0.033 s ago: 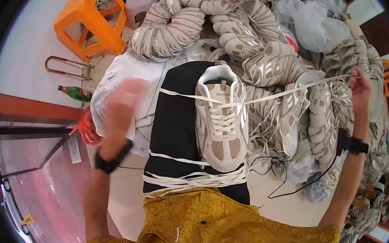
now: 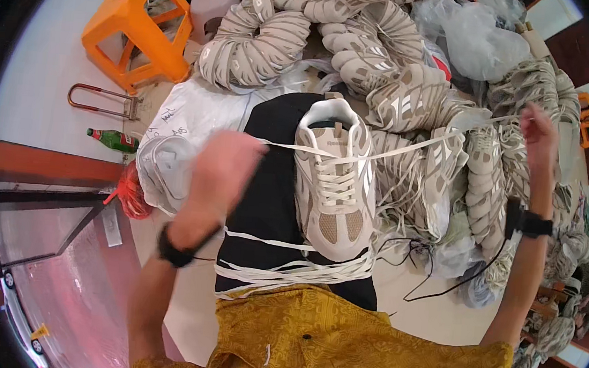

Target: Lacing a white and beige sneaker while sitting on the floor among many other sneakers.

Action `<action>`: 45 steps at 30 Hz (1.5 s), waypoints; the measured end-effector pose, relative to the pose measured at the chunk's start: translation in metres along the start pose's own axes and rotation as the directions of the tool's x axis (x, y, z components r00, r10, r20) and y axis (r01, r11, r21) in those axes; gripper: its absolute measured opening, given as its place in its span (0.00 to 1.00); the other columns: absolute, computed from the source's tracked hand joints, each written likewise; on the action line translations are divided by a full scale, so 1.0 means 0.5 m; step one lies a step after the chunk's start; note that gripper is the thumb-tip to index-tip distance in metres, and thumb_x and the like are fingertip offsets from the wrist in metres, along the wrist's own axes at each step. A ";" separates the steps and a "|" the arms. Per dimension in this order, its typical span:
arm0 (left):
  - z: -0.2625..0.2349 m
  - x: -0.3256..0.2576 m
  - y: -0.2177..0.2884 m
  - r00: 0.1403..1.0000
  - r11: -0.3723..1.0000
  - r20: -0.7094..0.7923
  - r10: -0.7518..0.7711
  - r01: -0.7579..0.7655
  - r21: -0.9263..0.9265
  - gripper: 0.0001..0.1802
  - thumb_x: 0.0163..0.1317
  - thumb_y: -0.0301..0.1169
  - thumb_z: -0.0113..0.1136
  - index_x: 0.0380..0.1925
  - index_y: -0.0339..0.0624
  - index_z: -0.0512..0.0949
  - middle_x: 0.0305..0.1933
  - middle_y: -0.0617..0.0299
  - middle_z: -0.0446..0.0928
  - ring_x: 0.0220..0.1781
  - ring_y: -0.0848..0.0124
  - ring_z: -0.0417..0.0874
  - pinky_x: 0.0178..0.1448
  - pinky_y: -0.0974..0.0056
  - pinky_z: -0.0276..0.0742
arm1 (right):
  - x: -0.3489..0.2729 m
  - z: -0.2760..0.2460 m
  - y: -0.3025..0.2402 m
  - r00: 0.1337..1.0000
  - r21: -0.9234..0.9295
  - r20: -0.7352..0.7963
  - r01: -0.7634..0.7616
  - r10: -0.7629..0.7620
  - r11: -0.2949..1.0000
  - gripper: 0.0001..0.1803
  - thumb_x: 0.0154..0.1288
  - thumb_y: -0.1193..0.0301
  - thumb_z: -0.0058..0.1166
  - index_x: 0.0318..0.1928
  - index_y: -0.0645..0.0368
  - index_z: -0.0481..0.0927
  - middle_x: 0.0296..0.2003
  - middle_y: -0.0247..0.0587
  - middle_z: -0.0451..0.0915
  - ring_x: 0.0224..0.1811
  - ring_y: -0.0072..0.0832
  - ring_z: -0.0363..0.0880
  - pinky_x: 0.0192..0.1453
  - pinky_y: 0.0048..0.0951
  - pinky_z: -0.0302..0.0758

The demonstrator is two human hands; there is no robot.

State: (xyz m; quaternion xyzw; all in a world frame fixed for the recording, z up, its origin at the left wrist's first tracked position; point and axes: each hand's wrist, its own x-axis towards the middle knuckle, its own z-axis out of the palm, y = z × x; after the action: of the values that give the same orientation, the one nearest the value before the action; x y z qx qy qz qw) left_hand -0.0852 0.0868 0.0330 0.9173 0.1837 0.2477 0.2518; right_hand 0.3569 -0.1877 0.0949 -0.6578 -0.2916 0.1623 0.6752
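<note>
A beige and white sneaker (image 2: 336,226) rests on my black-clad lap (image 2: 265,202), its heel end away from me. Its upper eyelets have a cream shoelace (image 2: 409,149) whose two ends run out to either side. Raised at the far right, my right hand (image 2: 539,139) pinches one end and keeps it stretched. My left hand (image 2: 229,171), smeared by motion, is left of the shoe, over the lace's other end; its fingers are unclear. Several loose white laces (image 2: 294,271) lie across my lap near my waist.
Coiled rows of like shoes (image 2: 254,47) lie ahead, and more are piled at the right. An orange stool (image 2: 140,30), a green bottle (image 2: 112,141) and a red bundle (image 2: 132,194) are at the left. A black cable (image 2: 439,293) trails on the right.
My left hand has moved right, toward the shoe, and now covers the lace's left end. My right hand has shifted slightly left, still on the lace. The shoe stays put.
</note>
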 end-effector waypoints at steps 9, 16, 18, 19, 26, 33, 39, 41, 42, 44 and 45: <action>0.136 0.015 0.089 0.886 0.899 0.281 0.369 -0.417 0.134 0.06 0.42 0.23 0.53 0.24 0.41 0.71 0.21 0.61 0.68 0.27 0.66 0.74 0.28 0.65 0.70 | -0.257 0.414 0.110 0.656 -0.361 0.738 0.188 0.157 0.913 0.11 0.42 0.69 0.57 0.29 0.57 0.81 0.19 0.41 0.76 0.18 0.29 0.73 0.25 0.27 0.70; 0.167 0.013 0.095 0.897 0.883 0.299 0.325 -0.401 0.244 0.05 0.41 0.25 0.53 0.22 0.42 0.70 0.18 0.63 0.69 0.23 0.67 0.74 0.27 0.65 0.70 | -0.260 0.462 0.104 0.569 -0.598 0.791 0.644 0.224 0.476 0.04 0.43 0.69 0.53 0.23 0.53 0.80 0.20 0.43 0.77 0.25 0.37 0.79 0.29 0.36 0.74; 0.169 0.022 0.095 0.890 0.910 0.371 0.267 -0.359 0.206 0.05 0.43 0.26 0.53 0.23 0.41 0.72 0.20 0.59 0.72 0.24 0.64 0.76 0.26 0.62 0.71 | -0.260 0.471 0.096 0.556 -0.599 0.798 0.696 0.232 0.396 0.04 0.44 0.69 0.53 0.22 0.52 0.80 0.20 0.42 0.78 0.26 0.37 0.79 0.29 0.36 0.74; 0.169 0.027 0.095 0.890 0.910 0.384 0.246 -0.349 0.224 0.05 0.43 0.26 0.53 0.23 0.41 0.72 0.20 0.59 0.72 0.24 0.64 0.76 0.26 0.62 0.71 | -0.259 0.473 0.092 0.562 -0.611 0.790 0.695 0.244 0.379 0.04 0.44 0.69 0.53 0.23 0.51 0.80 0.20 0.42 0.78 0.26 0.37 0.79 0.29 0.37 0.74; 0.167 0.027 0.092 0.902 0.991 0.431 0.039 -0.090 0.099 0.04 0.47 0.28 0.52 0.23 0.40 0.73 0.19 0.55 0.74 0.22 0.56 0.77 0.26 0.58 0.72 | -0.243 0.478 0.099 0.522 -0.597 0.800 0.647 0.295 0.474 0.06 0.43 0.70 0.52 0.26 0.54 0.79 0.22 0.46 0.77 0.26 0.42 0.77 0.29 0.39 0.72; 0.131 0.032 0.065 0.976 0.999 0.216 -0.026 0.034 -0.035 0.05 0.47 0.24 0.54 0.26 0.40 0.72 0.23 0.56 0.74 0.26 0.58 0.77 0.28 0.60 0.71 | -0.227 0.421 0.117 0.666 -0.576 0.568 -0.097 0.483 0.812 0.10 0.41 0.70 0.57 0.28 0.58 0.78 0.15 0.38 0.72 0.18 0.26 0.71 0.24 0.26 0.68; 0.119 0.059 0.014 0.973 0.871 0.229 0.002 -0.115 0.478 0.08 0.49 0.27 0.54 0.32 0.42 0.72 0.27 0.56 0.72 0.28 0.59 0.76 0.31 0.62 0.73 | -0.212 0.403 0.133 0.810 -0.574 0.538 0.149 0.233 0.805 0.16 0.42 0.79 0.56 0.37 0.61 0.76 0.19 0.29 0.70 0.21 0.14 0.63 0.24 0.18 0.62; 0.099 0.064 0.001 0.957 0.879 0.279 -0.083 -0.061 0.472 0.06 0.50 0.28 0.53 0.30 0.42 0.72 0.25 0.56 0.71 0.28 0.58 0.76 0.31 0.60 0.72 | -0.206 0.396 0.140 0.825 -0.622 0.532 0.228 0.190 0.749 0.16 0.42 0.80 0.55 0.38 0.61 0.76 0.20 0.28 0.71 0.21 0.14 0.64 0.25 0.17 0.62; 0.086 0.065 -0.003 0.913 0.882 0.364 -0.185 -0.010 0.471 0.04 0.51 0.28 0.52 0.28 0.42 0.72 0.24 0.56 0.71 0.28 0.57 0.76 0.32 0.59 0.72 | -0.199 0.386 0.143 0.832 -0.503 0.501 0.054 0.240 0.862 0.15 0.43 0.80 0.55 0.37 0.61 0.76 0.21 0.29 0.73 0.21 0.14 0.66 0.25 0.16 0.62; 0.043 0.073 -0.019 0.913 0.978 0.376 -0.158 0.092 0.188 0.04 0.53 0.28 0.48 0.25 0.43 0.73 0.23 0.53 0.69 0.31 0.54 0.74 0.35 0.54 0.69 | -0.183 0.361 0.145 0.826 -0.354 0.485 -0.115 0.287 0.928 0.15 0.44 0.80 0.54 0.37 0.61 0.76 0.22 0.30 0.74 0.21 0.14 0.67 0.25 0.15 0.63; 0.028 0.072 -0.020 0.949 0.947 0.310 -0.062 -0.042 0.319 0.03 0.50 0.28 0.50 0.23 0.42 0.73 0.22 0.53 0.69 0.31 0.56 0.75 0.33 0.55 0.70 | -0.176 0.349 0.145 0.825 -0.230 0.448 -0.267 0.345 0.936 0.13 0.45 0.80 0.54 0.37 0.61 0.76 0.23 0.31 0.75 0.22 0.15 0.69 0.25 0.15 0.64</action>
State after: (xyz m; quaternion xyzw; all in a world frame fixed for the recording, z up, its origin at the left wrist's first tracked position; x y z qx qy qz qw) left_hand -0.0505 0.1061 0.0301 0.9728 0.1837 0.0633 0.1265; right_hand 0.1944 -0.0961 0.0015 -0.6861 -0.3523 0.4035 0.4923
